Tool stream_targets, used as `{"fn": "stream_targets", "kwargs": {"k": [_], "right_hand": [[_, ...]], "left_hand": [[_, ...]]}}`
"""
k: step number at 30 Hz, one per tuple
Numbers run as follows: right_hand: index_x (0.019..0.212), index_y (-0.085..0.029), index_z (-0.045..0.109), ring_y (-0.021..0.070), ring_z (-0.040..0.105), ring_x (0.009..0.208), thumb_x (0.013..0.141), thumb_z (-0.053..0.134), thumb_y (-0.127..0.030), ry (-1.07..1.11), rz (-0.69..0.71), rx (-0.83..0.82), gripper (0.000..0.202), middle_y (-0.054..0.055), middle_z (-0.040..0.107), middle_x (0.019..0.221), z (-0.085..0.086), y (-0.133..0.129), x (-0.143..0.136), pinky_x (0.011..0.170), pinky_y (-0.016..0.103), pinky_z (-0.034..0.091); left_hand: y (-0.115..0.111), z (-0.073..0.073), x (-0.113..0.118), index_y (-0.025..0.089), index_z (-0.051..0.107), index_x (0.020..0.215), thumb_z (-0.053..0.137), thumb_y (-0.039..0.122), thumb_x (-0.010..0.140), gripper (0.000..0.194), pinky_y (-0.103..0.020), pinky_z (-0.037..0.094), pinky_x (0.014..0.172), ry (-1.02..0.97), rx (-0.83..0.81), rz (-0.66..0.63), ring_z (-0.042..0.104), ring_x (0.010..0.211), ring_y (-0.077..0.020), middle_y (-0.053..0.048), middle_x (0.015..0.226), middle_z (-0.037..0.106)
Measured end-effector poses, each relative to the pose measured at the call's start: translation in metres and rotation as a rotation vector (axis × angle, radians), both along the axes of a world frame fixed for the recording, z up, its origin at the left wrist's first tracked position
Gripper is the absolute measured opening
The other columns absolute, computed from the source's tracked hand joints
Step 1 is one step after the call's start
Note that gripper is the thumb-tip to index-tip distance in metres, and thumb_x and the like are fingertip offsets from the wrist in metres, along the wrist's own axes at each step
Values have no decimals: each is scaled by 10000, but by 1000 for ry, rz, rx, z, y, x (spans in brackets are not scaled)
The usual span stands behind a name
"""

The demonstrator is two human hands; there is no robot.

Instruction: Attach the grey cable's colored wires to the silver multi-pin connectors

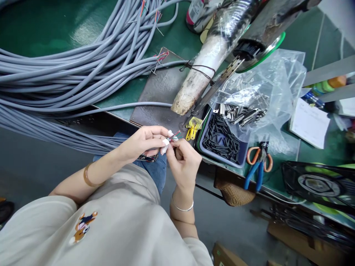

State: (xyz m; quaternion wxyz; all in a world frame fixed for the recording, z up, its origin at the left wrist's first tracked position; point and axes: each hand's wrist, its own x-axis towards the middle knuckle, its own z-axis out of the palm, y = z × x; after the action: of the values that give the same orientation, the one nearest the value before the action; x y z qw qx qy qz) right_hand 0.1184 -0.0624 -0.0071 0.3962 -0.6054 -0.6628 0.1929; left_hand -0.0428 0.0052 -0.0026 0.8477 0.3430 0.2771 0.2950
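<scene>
The bunch of thin wires, red, green and dark, was probably very light and bendy, with fine strands that could kink or snap under a hard tug. The round grey plastic-sheathed cables looked smooth, springy and somewhat stiff, likely heavy as a coil. The best hold was probably on the grey sheath just behind the bare wires, leaving the strands free.

The wires fanned out in a short, uneven spray, small against the hands. They were in front of the person's body, near the edge of the green work table. The left hand pinched them at the base between fingertips, some with white coverings. The right hand was curled in close, fingertips beside the base; whether it gripped a strand could not be told.

Just beyond lay a small yellow-handled cutter, beside a blue plastic bin of short black pieces and metal parts. Blue- and orange-handled pliers rested to its right.
</scene>
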Motion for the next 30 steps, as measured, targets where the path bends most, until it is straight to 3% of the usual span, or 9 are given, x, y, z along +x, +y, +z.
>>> {"fn": "stream_targets", "kwargs": {"k": [6, 11, 15, 20, 24, 30], "right_hand": [[914, -227, 740, 78, 473, 581, 933, 694, -236, 171, -297, 204, 50, -26, 644, 780, 8, -5, 4, 528, 241, 351], [860, -223, 741, 73, 443, 557, 909, 725, -269, 206, -200, 8, 69, -28, 618, 759, 16, -3, 2, 529, 257, 342], [845, -201, 722, 53, 353, 510, 895, 726, -279, 236, -205, -66, 93, -41, 582, 737, 15, 0, 3, 513, 262, 308], [865, -212, 720, 45, 367, 521, 895, 730, -210, 213, -138, -16, 32, -50, 609, 756, 16, 0, 3, 534, 249, 331], [870, -219, 731, 58, 403, 548, 905, 735, -228, 119, -168, 90, 37, -38, 634, 770, 14, -1, 0, 543, 249, 338], [685, -202, 595, 88, 426, 555, 933, 686, -366, 310, -277, 47, 311, -46, 508, 634, 6, 1, 7, 518, 255, 324]], "left_hand": [[-2, 3, 2, 140, 596, 950, 766, 274, 800, 264, -157, 282, 396, 45, 69, -4, 391, 402, -18, 25, 648, 656], [-8, 4, 8, 137, 602, 950, 763, 255, 803, 248, -153, 390, 442, 130, 163, 16, 485, 491, -44, 34, 667, 627], [-10, 1, 10, 140, 616, 947, 749, 231, 806, 215, -158, 409, 484, 138, 222, 44, 518, 542, -53, 21, 701, 637], [-14, -1, 11, 138, 624, 914, 709, 214, 838, 136, -170, 447, 567, 183, 304, 21, 535, 605, -64, 29, 691, 598], [-16, 1, 12, 138, 626, 956, 690, 230, 865, 144, -156, 431, 518, 188, 313, 49, 516, 572, -54, 29, 707, 598], [-13, 7, 9, 153, 549, 996, 675, 264, 889, 199, -156, 402, 413, 134, 195, 103, 490, 437, -39, 22, 705, 653]]}}
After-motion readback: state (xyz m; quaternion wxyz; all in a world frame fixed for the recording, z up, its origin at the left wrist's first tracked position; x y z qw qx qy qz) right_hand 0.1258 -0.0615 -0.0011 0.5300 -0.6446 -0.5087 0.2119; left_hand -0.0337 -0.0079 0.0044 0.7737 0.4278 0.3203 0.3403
